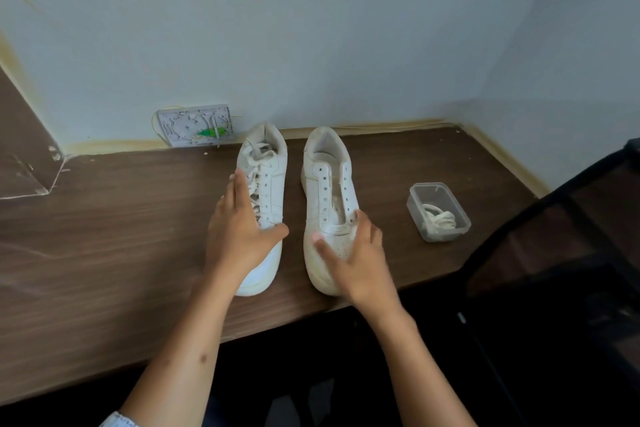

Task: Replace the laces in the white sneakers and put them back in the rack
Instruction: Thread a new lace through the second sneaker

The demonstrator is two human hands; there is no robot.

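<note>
While both sneakers sit mid-frame on the desk (104, 236), left hand (239, 236) laid open on laced sneaker (266, 184), right hand (353, 260) spread flat on unlaced sneaker (325, 191) — nothing gripped, laces (438, 218) coiled in tub (415, 204) at right.

We see two bare forearms, each ending in a bare hand: the left hand (239, 236) and the right hand (356, 263). No rings, watch or bracelet show on either. Below the left hand, at that arm's near end, a pale patterned sleeve edge (119, 421) shows.
</note>
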